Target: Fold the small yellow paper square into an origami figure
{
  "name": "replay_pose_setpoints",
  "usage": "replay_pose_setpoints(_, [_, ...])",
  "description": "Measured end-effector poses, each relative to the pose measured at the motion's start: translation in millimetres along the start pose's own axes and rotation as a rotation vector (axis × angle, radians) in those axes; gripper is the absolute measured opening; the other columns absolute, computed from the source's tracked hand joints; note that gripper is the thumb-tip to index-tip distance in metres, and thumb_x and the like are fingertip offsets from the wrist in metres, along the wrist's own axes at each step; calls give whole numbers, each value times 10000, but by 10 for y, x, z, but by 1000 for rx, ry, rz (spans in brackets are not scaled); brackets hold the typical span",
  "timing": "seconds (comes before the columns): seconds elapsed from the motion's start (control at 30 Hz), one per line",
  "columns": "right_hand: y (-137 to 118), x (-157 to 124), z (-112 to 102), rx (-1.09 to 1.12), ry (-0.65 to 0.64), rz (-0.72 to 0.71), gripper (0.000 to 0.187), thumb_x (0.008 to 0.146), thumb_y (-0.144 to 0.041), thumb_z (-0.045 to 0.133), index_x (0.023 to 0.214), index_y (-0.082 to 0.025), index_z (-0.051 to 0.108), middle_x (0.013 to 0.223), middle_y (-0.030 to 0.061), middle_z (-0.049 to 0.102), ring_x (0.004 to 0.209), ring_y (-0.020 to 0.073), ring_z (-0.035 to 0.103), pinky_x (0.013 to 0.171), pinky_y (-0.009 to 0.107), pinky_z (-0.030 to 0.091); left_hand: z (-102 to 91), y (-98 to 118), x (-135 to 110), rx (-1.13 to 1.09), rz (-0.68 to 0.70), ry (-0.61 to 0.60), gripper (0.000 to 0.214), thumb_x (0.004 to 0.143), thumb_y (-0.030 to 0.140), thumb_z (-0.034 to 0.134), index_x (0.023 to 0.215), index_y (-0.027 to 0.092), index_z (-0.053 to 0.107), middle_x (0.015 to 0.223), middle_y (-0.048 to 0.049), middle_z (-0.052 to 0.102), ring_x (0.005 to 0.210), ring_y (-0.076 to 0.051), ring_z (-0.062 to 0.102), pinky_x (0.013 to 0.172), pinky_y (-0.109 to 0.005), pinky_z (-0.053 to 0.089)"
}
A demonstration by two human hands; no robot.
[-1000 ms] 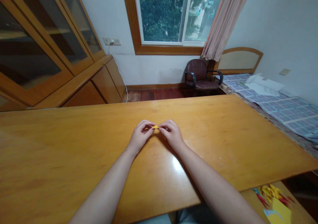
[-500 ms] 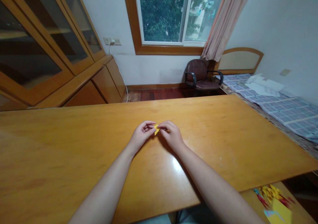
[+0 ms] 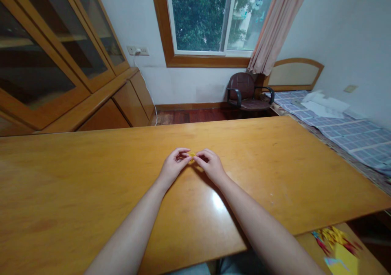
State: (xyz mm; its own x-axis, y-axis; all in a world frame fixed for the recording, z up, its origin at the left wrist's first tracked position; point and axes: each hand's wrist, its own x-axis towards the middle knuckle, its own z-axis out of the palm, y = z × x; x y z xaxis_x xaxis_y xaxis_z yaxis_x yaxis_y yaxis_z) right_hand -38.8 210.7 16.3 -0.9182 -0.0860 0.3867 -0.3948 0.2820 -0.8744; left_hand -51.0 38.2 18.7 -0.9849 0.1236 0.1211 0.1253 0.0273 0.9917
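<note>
Between my fingertips is a small folded piece of yellow paper (image 3: pixel 192 156), just above the middle of the wooden table (image 3: pixel 259 161). My left hand (image 3: pixel 176 162) pinches its left side, thumb and fingers closed. From the other side my right hand (image 3: pixel 210 164) grips it, with the thumb tip close to the left thumb. The fingertips cover much of the paper, so its exact folded shape is hidden.
At the lower right, a lower surface holds yellow sheets (image 3: pixel 346 258) and a pile of small yellow and red folded pieces (image 3: pixel 331 236). Beyond the table stand a brown chair (image 3: pixel 244 88), a bed (image 3: pixel 345 132) and a glass-fronted cabinet (image 3: pixel 88 88).
The right thumb and fingers have shifted slightly left over the yellow paper. Less of its lower point shows now. The left hand is nearly unmoved.
</note>
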Motion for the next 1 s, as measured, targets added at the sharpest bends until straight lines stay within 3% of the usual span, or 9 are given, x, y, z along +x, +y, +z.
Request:
replay_pose_setpoints(0.23, [-2, -7, -25, 71, 5, 67, 154, 830, -326, 669, 751, -197, 692, 751, 25, 652, 714, 166, 599, 680, 280, 454, -8, 6, -12, 109, -15, -77, 295, 710, 434, 748, 825, 170, 684, 838, -41, 696, 810, -188, 637, 802, -319, 518])
replay_pose_setpoints(0.53, [-14, -8, -31, 86, 7, 72, 190, 846, -346, 645, 747, -194, 704, 734, 25, 656, 711, 166, 604, 687, 281, 451, -23, -8, -2, 144, -29, -75, 278, 717, 429, 741, 805, 168, 703, 820, -44, 701, 787, -189, 635, 778, -305, 506])
replay_pose_setpoints(0.8, [-17, -1, -46, 70, -14, 62, 227, 877, -314, 597, 734, -179, 709, 696, 20, 637, 694, 149, 589, 681, 262, 442, 8, -6, -11, -130, -105, -52, 353, 702, 396, 760, 916, 163, 605, 770, -1, 639, 728, -149, 626, 704, -275, 525])
replay_pose_setpoints(1.0, [42, -18, -4, 172, 26, 133, 176, 832, -331, 651, 930, -192, 697, 847, 32, 676, 667, 138, 600, 629, 253, 481, 2, 23, -13, -170, -53, -30, 374, 742, 358, 722, 1011, 176, 538, 736, 23, 600, 674, -126, 608, 644, -238, 492])
